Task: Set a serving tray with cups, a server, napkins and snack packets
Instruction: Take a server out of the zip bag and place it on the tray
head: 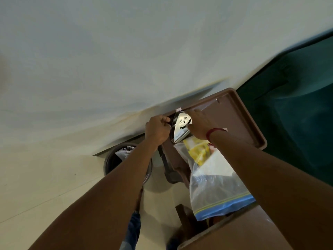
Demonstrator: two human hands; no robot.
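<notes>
— How are the hands placed?

— Both arms reach forward, away from the body. The right hand (198, 121) lies over the top of a shiny metal piece (181, 127) with cut-out holes. Its fingers are curled over the upper edge and its thumb presses on the face, so it pinches the piece. A red thread (216, 131) circles that wrist.

— And the left hand (157, 128)?

— Its fingers are curled tight at the piece's left edge. The view is blurred there, but it looks to be gripping that edge.

— Where is the piece?

— It stands tilted on the brown tray (239, 120), against the tray's far rim at its left end, close to the pale wall (126, 51).

— What else does the tray carry?

— A clear zip bag (216, 192) with a blue seal lies over the near end of the tray, and its sealed end hangs past the near edge. Inside is a yellow packet (198, 150) at the end nearest the metal piece, with something dark further down.

— Any other containers?

— A round dark bin (108, 163) sits on the floor beyond the tray's left edge, under the left forearm, with crumpled grey stuff in it. A green cloth (297, 123) lies past the tray's right edge.
</notes>
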